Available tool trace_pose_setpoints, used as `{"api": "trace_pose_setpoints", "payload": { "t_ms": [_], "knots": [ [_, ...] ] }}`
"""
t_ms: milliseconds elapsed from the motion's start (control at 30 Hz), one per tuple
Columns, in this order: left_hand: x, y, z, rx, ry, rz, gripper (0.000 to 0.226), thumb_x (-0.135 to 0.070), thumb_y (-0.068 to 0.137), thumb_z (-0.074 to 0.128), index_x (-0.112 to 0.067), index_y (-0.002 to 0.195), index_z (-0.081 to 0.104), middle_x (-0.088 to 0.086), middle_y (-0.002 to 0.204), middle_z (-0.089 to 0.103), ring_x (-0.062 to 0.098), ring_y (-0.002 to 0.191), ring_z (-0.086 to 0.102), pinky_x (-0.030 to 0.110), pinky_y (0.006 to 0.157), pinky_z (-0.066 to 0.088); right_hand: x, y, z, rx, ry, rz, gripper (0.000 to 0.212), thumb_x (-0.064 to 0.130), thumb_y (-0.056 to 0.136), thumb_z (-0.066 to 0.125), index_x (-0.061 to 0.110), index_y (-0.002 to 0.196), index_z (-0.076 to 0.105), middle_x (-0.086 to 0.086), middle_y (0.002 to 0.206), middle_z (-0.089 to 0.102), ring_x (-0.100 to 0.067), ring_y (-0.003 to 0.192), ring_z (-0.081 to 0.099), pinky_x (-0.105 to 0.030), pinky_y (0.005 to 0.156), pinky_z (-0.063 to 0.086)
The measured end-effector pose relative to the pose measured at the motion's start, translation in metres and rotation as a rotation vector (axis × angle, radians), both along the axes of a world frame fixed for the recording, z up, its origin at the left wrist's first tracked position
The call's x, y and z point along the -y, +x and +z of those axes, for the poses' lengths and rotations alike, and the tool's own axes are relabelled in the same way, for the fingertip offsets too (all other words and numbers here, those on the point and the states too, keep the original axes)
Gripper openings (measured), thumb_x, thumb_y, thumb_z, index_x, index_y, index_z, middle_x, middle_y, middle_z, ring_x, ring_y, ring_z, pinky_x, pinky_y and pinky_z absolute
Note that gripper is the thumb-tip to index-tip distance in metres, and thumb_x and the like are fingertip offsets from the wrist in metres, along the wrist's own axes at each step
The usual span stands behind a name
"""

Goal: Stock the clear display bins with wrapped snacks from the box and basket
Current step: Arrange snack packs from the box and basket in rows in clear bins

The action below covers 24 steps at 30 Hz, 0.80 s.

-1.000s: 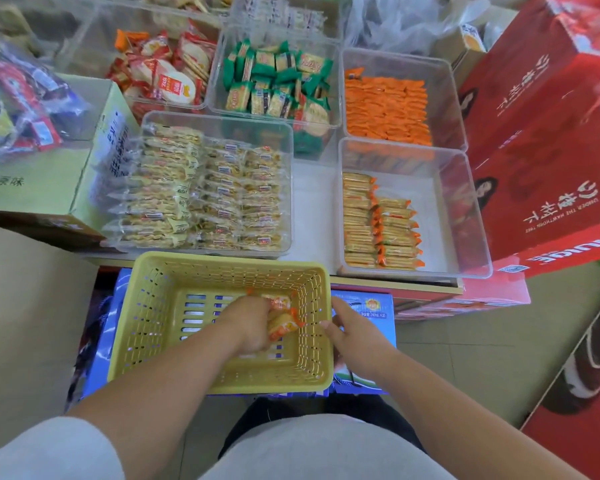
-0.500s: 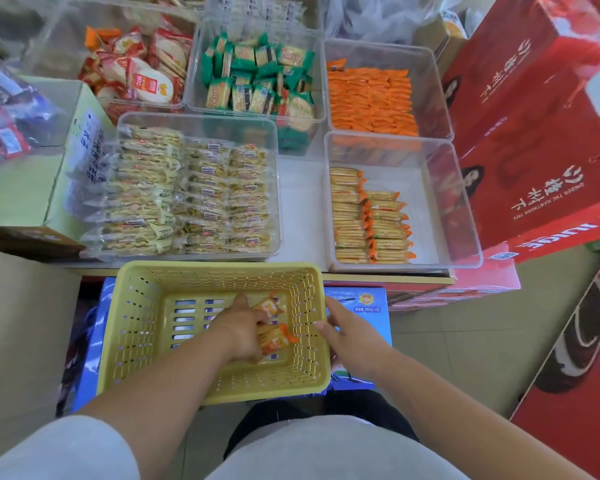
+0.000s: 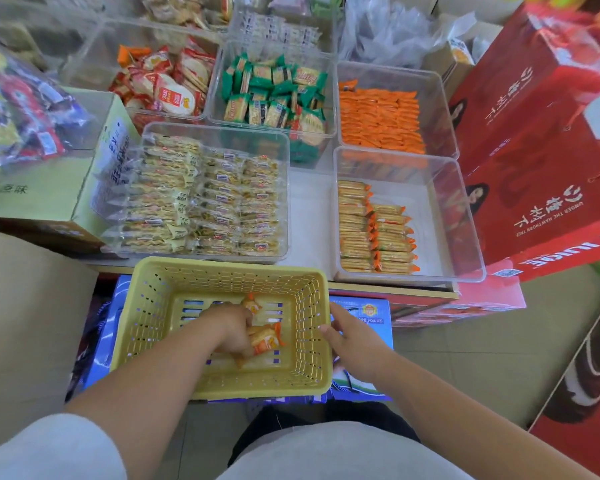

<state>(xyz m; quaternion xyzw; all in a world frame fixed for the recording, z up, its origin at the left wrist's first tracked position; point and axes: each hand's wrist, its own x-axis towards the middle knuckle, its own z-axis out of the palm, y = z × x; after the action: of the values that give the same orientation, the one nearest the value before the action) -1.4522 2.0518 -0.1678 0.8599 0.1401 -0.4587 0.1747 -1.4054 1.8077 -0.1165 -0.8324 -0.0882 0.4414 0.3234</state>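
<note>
Two bare hands work at a yellow plastic basket (image 3: 160,320), a rectangular tub with slotted, perforated walls and a ribbed floor, which rests on a blue printed carton (image 3: 364,317). The left hand (image 3: 231,329) reaches down inside it, fingers curled around an orange-ended wrapped snack (image 3: 265,339) in glossy film; a second snack packet (image 3: 252,303) lies on the basket floor just beyond the knuckles. The right hand (image 3: 352,341) lies outside against the basket's right wall, fingers loosely spread and holding nothing. Beyond the basket, on the pale worktop (image 3: 309,216), stand five clear hard-plastic bins with rounded corners that can be counted, with more blurred behind them. The near right bin (image 3: 465,216) is about half filled: two neat rows of flat cracker packs (image 3: 371,230) with orange crimped ends, stacked along its left side. The near left bin (image 3: 284,188) is packed full with three rows of clear-wrapped pale biscuits. Behind them sit a bin of orange sachets (image 3: 378,119), a bin of green-wrapped squares (image 3: 274,95), and one of round red-and-white rice cracker packs (image 3: 167,88). Red cardboard cartons (image 3: 541,140) with glossy print rise at the right, and a pale green carton (image 3: 49,188) stands at the left.
</note>
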Motion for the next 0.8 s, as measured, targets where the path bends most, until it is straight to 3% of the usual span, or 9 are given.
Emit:
{"api": "trace_pose_setpoints", "payload": {
  "t_ms": [133, 233, 300, 400, 500, 600, 700, 800],
  "knots": [
    [-0.011, -0.012, 0.026, 0.036, -0.169, 0.187, 0.071, -0.032, 0.068, 0.083, -0.023, 0.134, 0.059, -0.005, 0.112, 0.065, 0.013, 0.079, 0.065, 0.023, 0.061, 0.052, 0.001, 0.003, 0.005, 0.082, 0.002, -0.02, 0.041, 0.045, 0.098, 0.056, 0.049, 0.137, 0.044, 0.012, 0.112, 0.061, -0.01, 0.083, 0.068, -0.04, 0.08, 0.059],
    [-0.014, -0.032, 0.051, 0.172, -0.39, 0.45, 0.073, -0.021, 0.065, 0.086, -0.029, 0.132, 0.058, -0.015, 0.105, 0.065, 0.006, 0.074, 0.068, 0.025, 0.059, 0.055, -0.001, 0.007, 0.015, 0.295, 0.011, -0.066, 0.059, 0.057, 0.088, 0.066, 0.045, 0.141, 0.043, 0.018, 0.119, 0.049, 0.001, 0.101, 0.056, -0.028, 0.072, 0.051],
    [-0.007, -0.045, 0.07, 0.295, -0.558, 0.671, 0.062, -0.026, 0.053, 0.085, -0.041, 0.11, 0.067, -0.013, 0.091, 0.071, 0.001, 0.066, 0.066, 0.023, 0.061, 0.053, -0.003, 0.009, 0.03, 0.325, 0.121, -0.142, 0.05, 0.059, 0.088, 0.066, 0.049, 0.133, 0.047, 0.023, 0.115, 0.049, 0.001, 0.102, 0.055, -0.022, 0.061, 0.049],
    [0.017, -0.049, 0.099, 0.451, -0.771, 0.908, 0.055, -0.034, 0.045, 0.079, -0.047, 0.097, 0.071, -0.006, 0.095, 0.077, 0.007, 0.075, 0.069, 0.028, 0.069, 0.054, -0.007, 0.011, 0.06, 0.187, 0.313, -0.195, 0.048, 0.064, 0.088, 0.062, 0.049, 0.132, 0.051, 0.022, 0.112, 0.056, -0.002, 0.089, 0.057, -0.005, 0.044, 0.038],
    [0.051, -0.036, 0.124, 0.566, -0.895, 0.971, 0.054, -0.034, 0.05, 0.081, -0.05, 0.101, 0.071, -0.007, 0.102, 0.077, 0.006, 0.082, 0.072, 0.02, 0.065, 0.055, -0.008, 0.015, 0.085, -0.077, 0.431, -0.171, 0.059, 0.07, 0.082, 0.051, 0.05, 0.137, 0.045, 0.029, 0.12, 0.058, 0.012, 0.103, 0.059, 0.001, 0.049, 0.039],
    [0.084, -0.014, 0.136, 0.623, -0.919, 0.975, 0.056, -0.038, 0.053, 0.079, -0.048, 0.107, 0.069, -0.006, 0.107, 0.077, 0.011, 0.093, 0.073, 0.026, 0.072, 0.056, -0.002, 0.028, 0.099, -0.277, 0.529, -0.149, 0.051, 0.063, 0.091, 0.055, 0.036, 0.134, 0.052, 0.025, 0.115, 0.069, 0.015, 0.096, 0.064, -0.001, 0.051, 0.043],
    [0.116, 0.011, 0.14, 0.65, -0.887, 0.973, 0.048, -0.027, 0.064, 0.076, -0.038, 0.11, 0.068, 0.002, 0.106, 0.076, 0.023, 0.101, 0.073, 0.037, 0.087, 0.062, 0.015, 0.047, 0.102, -0.283, 0.574, -0.149, 0.04, 0.047, 0.095, 0.054, 0.028, 0.131, 0.054, 0.015, 0.108, 0.069, 0.012, 0.083, 0.065, -0.004, 0.047, 0.042],
    [0.153, 0.036, 0.14, 0.668, -0.857, 0.995, 0.05, -0.014, 0.072, 0.068, -0.04, 0.115, 0.064, 0.008, 0.109, 0.073, 0.024, 0.098, 0.072, 0.035, 0.084, 0.062, 0.037, 0.071, 0.101, -0.287, 0.642, -0.203, 0.035, 0.039, 0.099, 0.056, 0.027, 0.132, 0.055, 0.005, 0.11, 0.072, 0.002, 0.091, 0.069, -0.012, 0.059, 0.052]
  ]
}}
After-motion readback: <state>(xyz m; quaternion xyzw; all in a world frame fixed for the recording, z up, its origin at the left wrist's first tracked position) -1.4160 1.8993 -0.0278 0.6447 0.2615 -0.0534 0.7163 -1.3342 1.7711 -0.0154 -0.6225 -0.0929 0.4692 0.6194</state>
